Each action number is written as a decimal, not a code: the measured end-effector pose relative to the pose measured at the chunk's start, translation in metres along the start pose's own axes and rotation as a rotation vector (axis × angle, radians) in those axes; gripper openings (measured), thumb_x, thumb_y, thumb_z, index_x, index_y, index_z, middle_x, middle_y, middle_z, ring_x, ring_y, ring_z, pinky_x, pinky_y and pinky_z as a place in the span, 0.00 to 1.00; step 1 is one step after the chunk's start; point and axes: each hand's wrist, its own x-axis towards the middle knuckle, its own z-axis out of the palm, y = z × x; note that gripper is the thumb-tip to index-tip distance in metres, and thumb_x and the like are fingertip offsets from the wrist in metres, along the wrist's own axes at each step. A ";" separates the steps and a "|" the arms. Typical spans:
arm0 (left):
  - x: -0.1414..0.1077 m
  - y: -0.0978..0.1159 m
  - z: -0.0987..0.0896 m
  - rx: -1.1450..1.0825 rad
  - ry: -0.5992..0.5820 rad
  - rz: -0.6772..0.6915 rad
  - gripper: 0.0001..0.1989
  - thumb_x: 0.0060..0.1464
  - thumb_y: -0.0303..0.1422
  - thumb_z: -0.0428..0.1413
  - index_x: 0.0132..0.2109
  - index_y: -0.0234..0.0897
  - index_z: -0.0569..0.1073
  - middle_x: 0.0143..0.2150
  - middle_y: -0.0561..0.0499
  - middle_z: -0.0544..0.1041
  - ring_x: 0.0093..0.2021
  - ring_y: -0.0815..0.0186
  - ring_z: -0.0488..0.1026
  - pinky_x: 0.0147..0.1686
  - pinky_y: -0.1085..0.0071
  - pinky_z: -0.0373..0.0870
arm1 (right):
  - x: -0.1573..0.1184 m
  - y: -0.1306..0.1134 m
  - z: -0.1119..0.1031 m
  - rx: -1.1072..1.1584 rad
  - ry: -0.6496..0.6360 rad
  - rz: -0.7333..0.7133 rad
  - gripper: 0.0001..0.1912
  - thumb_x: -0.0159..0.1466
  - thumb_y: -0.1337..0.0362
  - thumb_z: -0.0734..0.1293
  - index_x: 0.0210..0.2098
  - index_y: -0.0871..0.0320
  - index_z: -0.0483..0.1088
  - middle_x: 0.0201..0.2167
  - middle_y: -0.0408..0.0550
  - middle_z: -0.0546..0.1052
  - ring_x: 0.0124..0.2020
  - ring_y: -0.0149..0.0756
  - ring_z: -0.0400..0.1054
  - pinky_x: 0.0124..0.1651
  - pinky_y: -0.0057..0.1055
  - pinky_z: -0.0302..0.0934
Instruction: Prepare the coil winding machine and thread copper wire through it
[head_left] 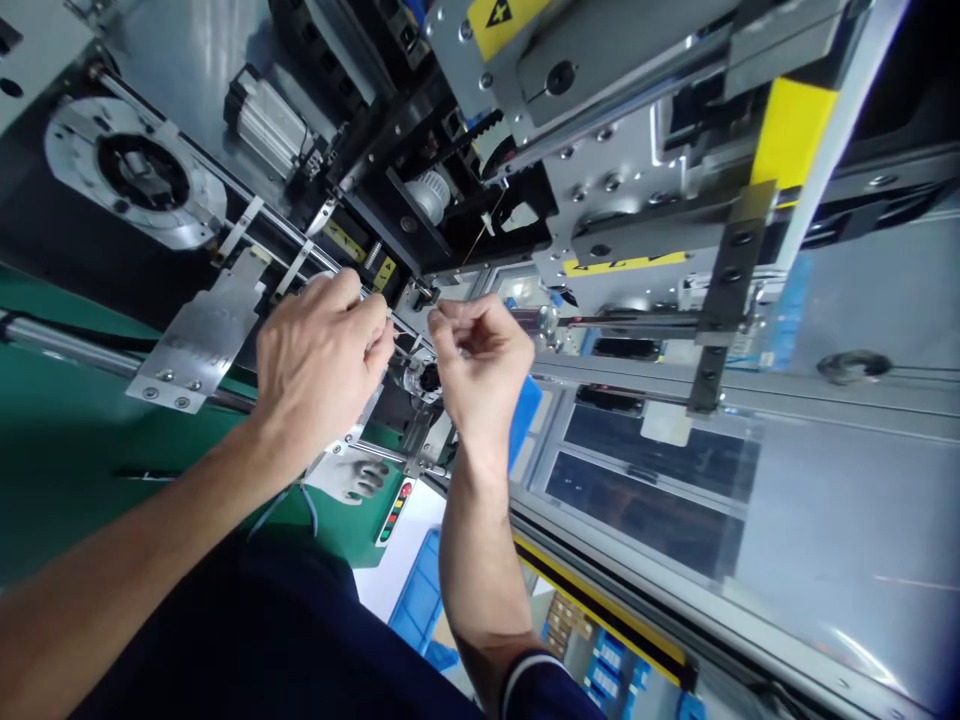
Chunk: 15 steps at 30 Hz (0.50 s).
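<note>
Over the machine's rails, my left hand (324,365) is closed, its fingers curled and the thumb pressed against them. A short way to the right, my right hand (484,360) pinches thumb and forefinger together. Whatever either hand holds is too fine or too hidden to make out. A thin copper-coloured strand (477,240) runs down from the dark mechanism just beyond my right hand; I cannot tell whether it reaches my fingers. Below and between the hands sits a small round metal fitting (422,378) on the rail assembly.
A round flanged chuck (139,172) and a metal bracket (202,335) lie to the left. Steel plates with yellow warning labels (626,263) overhang at the upper right. A grey-stained glove (351,474), a button panel (395,513) and a blue bin (416,590) are nearer my body.
</note>
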 end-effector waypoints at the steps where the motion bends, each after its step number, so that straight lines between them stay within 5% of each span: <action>1: 0.003 -0.002 0.002 0.067 -0.021 0.034 0.12 0.68 0.35 0.56 0.33 0.42 0.74 0.41 0.42 0.77 0.52 0.48 0.75 0.51 0.55 0.71 | -0.001 0.007 0.000 -0.045 -0.014 -0.009 0.09 0.66 0.58 0.74 0.33 0.52 0.74 0.30 0.40 0.77 0.31 0.32 0.66 0.39 0.33 0.68; 6: 0.010 0.000 0.011 0.255 -0.111 0.138 0.14 0.70 0.31 0.48 0.47 0.36 0.79 0.51 0.35 0.78 0.64 0.39 0.69 0.64 0.41 0.63 | -0.004 0.032 0.006 -0.189 -0.074 -0.037 0.07 0.66 0.63 0.70 0.31 0.52 0.73 0.29 0.40 0.77 0.33 0.34 0.67 0.46 0.35 0.68; 12: 0.027 0.003 0.024 0.275 -0.172 0.183 0.15 0.70 0.34 0.49 0.47 0.34 0.80 0.53 0.35 0.78 0.67 0.38 0.66 0.70 0.41 0.57 | 0.009 0.048 0.008 -0.089 -0.199 0.035 0.07 0.63 0.63 0.75 0.31 0.53 0.75 0.30 0.40 0.80 0.33 0.33 0.67 0.44 0.34 0.69; 15: 0.049 0.000 0.026 0.397 -0.286 0.197 0.15 0.70 0.36 0.52 0.45 0.31 0.81 0.55 0.34 0.78 0.65 0.39 0.65 0.68 0.40 0.59 | 0.031 0.058 0.005 0.048 -0.365 0.124 0.12 0.60 0.57 0.81 0.31 0.55 0.77 0.30 0.40 0.80 0.32 0.30 0.68 0.40 0.31 0.68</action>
